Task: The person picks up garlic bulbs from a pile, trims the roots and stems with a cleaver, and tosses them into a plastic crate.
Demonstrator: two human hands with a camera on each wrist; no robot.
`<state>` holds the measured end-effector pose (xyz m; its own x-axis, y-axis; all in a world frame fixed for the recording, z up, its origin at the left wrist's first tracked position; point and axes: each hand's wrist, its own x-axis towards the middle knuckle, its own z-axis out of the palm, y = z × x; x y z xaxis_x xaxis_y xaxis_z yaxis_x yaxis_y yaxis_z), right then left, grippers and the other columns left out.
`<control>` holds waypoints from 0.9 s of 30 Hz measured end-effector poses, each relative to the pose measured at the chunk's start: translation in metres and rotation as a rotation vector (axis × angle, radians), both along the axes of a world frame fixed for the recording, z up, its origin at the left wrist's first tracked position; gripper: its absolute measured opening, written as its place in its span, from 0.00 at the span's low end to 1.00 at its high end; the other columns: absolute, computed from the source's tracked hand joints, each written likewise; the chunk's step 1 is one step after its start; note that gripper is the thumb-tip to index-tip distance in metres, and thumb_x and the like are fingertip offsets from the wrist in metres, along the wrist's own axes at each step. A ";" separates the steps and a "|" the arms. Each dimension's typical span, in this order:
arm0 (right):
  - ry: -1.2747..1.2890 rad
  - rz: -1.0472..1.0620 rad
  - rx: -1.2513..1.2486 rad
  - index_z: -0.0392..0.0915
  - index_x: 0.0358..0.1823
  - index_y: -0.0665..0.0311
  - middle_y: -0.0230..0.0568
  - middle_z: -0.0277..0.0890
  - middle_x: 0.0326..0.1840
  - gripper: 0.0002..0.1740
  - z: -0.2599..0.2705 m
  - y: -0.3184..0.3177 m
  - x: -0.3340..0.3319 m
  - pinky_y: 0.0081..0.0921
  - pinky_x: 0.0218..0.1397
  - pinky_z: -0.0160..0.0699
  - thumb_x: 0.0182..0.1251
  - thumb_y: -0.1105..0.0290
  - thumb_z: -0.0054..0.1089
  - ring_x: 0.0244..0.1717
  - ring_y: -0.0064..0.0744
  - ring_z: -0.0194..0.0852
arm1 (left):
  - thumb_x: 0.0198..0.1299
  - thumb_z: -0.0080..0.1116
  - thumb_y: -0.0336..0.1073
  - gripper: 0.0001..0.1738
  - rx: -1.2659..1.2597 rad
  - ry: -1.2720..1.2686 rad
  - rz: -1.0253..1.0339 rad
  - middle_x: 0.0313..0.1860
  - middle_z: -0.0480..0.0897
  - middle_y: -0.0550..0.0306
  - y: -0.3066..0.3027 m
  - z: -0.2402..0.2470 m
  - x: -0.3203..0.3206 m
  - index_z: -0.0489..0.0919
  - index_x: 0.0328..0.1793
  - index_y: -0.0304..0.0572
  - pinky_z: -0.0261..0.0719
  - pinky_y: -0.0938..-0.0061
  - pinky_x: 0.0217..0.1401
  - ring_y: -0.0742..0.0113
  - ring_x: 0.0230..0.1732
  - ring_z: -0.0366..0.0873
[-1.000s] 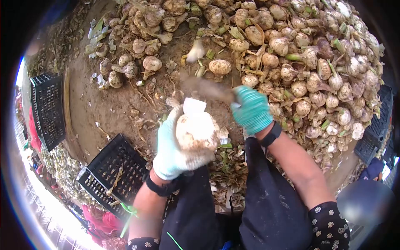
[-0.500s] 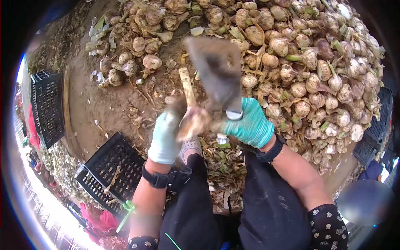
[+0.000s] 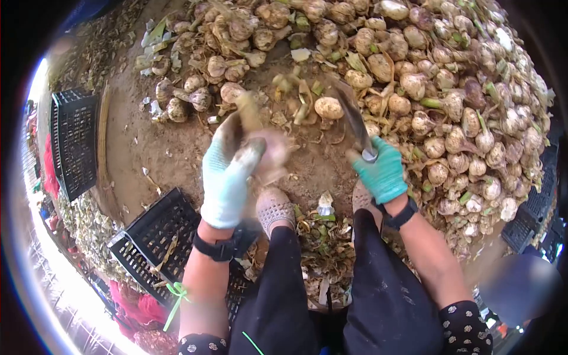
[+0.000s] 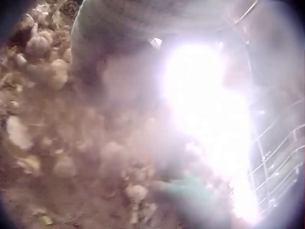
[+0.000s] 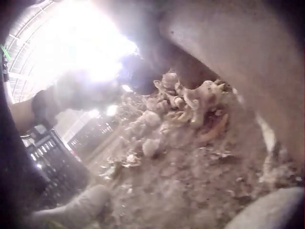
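Observation:
In the head view my left hand [image 3: 228, 177], in a pale green-and-white glove, grips a garlic bulb [image 3: 275, 152] blurred by motion, its stem [image 3: 249, 112] pointing up and away. My right hand [image 3: 381, 171], gloved in green, holds a broad-bladed knife [image 3: 354, 118] by its handle. The blade stands almost edge-on and points away from me, apart from the bulb. Glare and blur cover much of the left wrist view, where the glove [image 4: 143, 19] shows at the top. A single garlic bulb [image 3: 329, 108] lies on the ground just left of the blade.
A large heap of garlic [image 3: 455, 118] spreads over the right, and a smaller group of bulbs [image 3: 189, 97] lies at the upper left. Two black plastic crates [image 3: 76, 142] stand on the left. Leaf scraps [image 3: 322, 248] lie between my shoes [image 3: 275, 207].
A second ago my left hand held a bright white-topped clump close in; half a second ago a stemmed bulb. My hands have since drawn apart, and the blade has turned from broadside to nearly edge-on.

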<state>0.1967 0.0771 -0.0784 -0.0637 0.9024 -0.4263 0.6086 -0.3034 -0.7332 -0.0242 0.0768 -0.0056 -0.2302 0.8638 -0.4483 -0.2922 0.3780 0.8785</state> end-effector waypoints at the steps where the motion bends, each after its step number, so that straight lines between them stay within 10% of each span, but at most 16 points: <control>1: 0.190 -0.118 -0.080 0.75 0.36 0.68 0.40 0.74 0.22 0.18 -0.001 0.002 -0.001 0.24 0.29 0.72 0.48 0.62 0.65 0.22 0.29 0.72 | 0.49 0.60 0.32 0.35 0.112 -0.211 -0.076 0.50 0.72 0.48 0.010 0.012 0.009 0.59 0.62 0.29 0.76 0.76 0.42 0.66 0.47 0.73; 4: 0.177 -0.046 -0.085 0.74 0.35 0.69 0.35 0.73 0.20 0.19 0.006 0.012 -0.009 0.21 0.27 0.69 0.48 0.61 0.65 0.22 0.20 0.68 | 0.47 0.61 0.29 0.33 0.210 -0.178 -0.154 0.50 0.73 0.51 0.038 0.025 0.011 0.62 0.61 0.32 0.75 0.76 0.47 0.64 0.50 0.71; 8: 0.247 -0.168 -0.076 0.75 0.36 0.69 0.34 0.72 0.19 0.18 0.003 0.021 -0.003 0.21 0.27 0.69 0.48 0.64 0.65 0.21 0.20 0.66 | 0.38 0.70 0.44 0.42 -0.239 1.237 -0.296 0.52 0.72 0.40 0.065 -0.077 -0.049 0.65 0.59 0.33 0.66 0.66 0.59 0.49 0.55 0.69; 12: 0.204 -0.126 -0.030 0.75 0.35 0.68 0.36 0.73 0.20 0.17 0.003 0.028 -0.012 0.20 0.27 0.69 0.48 0.63 0.66 0.22 0.20 0.68 | 0.35 0.71 0.44 0.38 -0.312 1.343 -0.334 0.45 0.78 0.45 0.074 -0.123 -0.061 0.69 0.52 0.31 0.72 0.70 0.49 0.57 0.44 0.76; 16: 0.146 -0.034 -0.051 0.75 0.36 0.67 0.40 0.74 0.24 0.17 0.018 0.037 -0.018 0.24 0.31 0.72 0.45 0.66 0.66 0.25 0.28 0.72 | 0.33 0.70 0.44 0.38 -0.129 0.937 -0.313 0.42 0.78 0.48 0.056 -0.085 -0.038 0.69 0.52 0.34 0.76 0.72 0.47 0.58 0.42 0.78; 20: -0.003 0.452 0.532 0.72 0.36 0.64 0.44 0.70 0.27 0.19 0.025 0.032 -0.021 0.33 0.31 0.72 0.36 0.72 0.60 0.29 0.41 0.73 | 0.45 0.65 0.44 0.35 -0.124 -0.212 -0.146 0.47 0.75 0.49 0.000 -0.083 -0.016 0.65 0.57 0.36 0.76 0.72 0.49 0.64 0.47 0.75; 27: -0.138 0.642 0.621 0.70 0.34 0.63 0.41 0.67 0.27 0.12 0.055 0.006 -0.022 0.33 0.28 0.68 0.45 0.70 0.52 0.27 0.38 0.71 | 0.42 0.67 0.34 0.42 -0.075 -0.134 -0.275 0.45 0.72 0.52 -0.010 -0.028 0.022 0.55 0.62 0.35 0.74 0.75 0.50 0.68 0.46 0.73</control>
